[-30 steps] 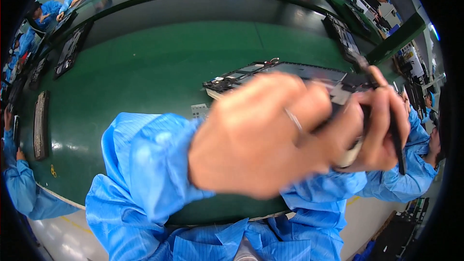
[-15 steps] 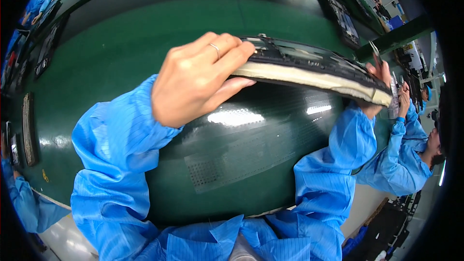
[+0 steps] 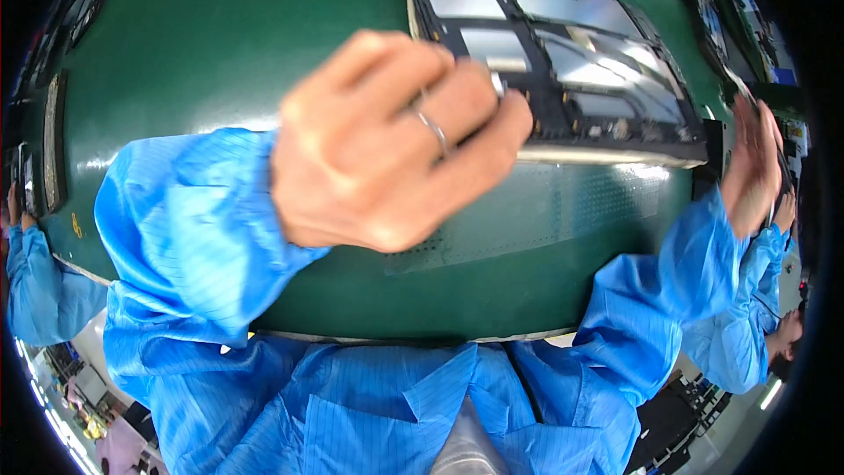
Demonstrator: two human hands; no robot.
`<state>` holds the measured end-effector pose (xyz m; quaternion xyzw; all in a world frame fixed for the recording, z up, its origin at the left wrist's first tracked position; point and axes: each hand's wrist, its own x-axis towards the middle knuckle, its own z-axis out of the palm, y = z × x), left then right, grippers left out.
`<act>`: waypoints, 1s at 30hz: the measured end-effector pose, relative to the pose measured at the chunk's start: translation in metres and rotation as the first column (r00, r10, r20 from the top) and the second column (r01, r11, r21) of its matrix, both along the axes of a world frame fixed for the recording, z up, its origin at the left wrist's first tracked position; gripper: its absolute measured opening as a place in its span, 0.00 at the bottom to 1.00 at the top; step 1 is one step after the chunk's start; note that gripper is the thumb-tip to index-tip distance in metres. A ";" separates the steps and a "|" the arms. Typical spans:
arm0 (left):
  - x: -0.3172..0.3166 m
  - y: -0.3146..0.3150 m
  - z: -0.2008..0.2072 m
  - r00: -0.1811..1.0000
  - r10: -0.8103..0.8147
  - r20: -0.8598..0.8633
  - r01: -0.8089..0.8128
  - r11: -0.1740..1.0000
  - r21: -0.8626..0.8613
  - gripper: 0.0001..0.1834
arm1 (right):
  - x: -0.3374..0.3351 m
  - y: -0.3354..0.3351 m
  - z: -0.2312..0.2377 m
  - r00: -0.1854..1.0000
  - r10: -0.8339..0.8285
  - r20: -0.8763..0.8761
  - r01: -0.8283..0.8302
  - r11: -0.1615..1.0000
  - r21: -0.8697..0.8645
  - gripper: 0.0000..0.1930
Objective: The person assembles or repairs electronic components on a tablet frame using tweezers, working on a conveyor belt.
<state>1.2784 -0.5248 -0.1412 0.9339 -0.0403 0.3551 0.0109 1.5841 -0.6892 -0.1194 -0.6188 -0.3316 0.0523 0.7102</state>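
Note:
A flat black device frame [image 3: 563, 97] with silvery panels lies on the green table, with a cream pad showing beneath its edges. My left hand [image 3: 396, 141], wearing a ring, is over the frame's near left part, its fingers curled together and blurred. A small whitish bit shows by the fingertips; what they pinch, if anything, is hidden. To the right of the frame, apart from it, my right hand [image 3: 752, 163] is raised on edge. A pair of tweezers [image 3: 738, 84] is in it, silvery tips pointing up and away.
A clear perforated sheet [image 3: 563, 220] lies on the green table [image 3: 220, 62] near me. A long narrow bar [image 3: 54, 141] rests at the left. Another dark device [image 3: 703, 9] is at the far right. Other people in blue sleeves [image 3: 53, 281] sit on both sides.
The frame, tilted up between both hands before, now lies on the table. My right hand has left it and moved right with the tweezers. My left hand has curled in over the frame.

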 end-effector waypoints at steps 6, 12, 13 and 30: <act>-0.007 -0.017 -0.060 0.992 0.128 0.021 -0.130 0.982 0.134 0.20 | -0.152 0.003 -0.027 0.890 0.450 -0.072 -0.455 0.868 -0.198 0.08; 0.000 -0.024 -0.055 0.983 0.182 0.034 -0.185 0.973 0.138 0.17 | -0.191 0.009 -0.042 0.796 0.465 -0.387 -0.590 0.739 -0.326 0.07; 0.000 -0.024 -0.055 0.983 0.184 0.027 -0.186 0.973 0.137 0.17 | -0.191 0.010 -0.044 0.797 0.459 -0.393 -0.585 0.749 -0.312 0.07; -0.001 -0.024 -0.056 0.984 0.177 -0.006 -0.175 0.977 0.122 0.18 | -0.193 0.013 -0.054 0.828 0.455 -0.328 -0.543 0.796 -0.266 0.05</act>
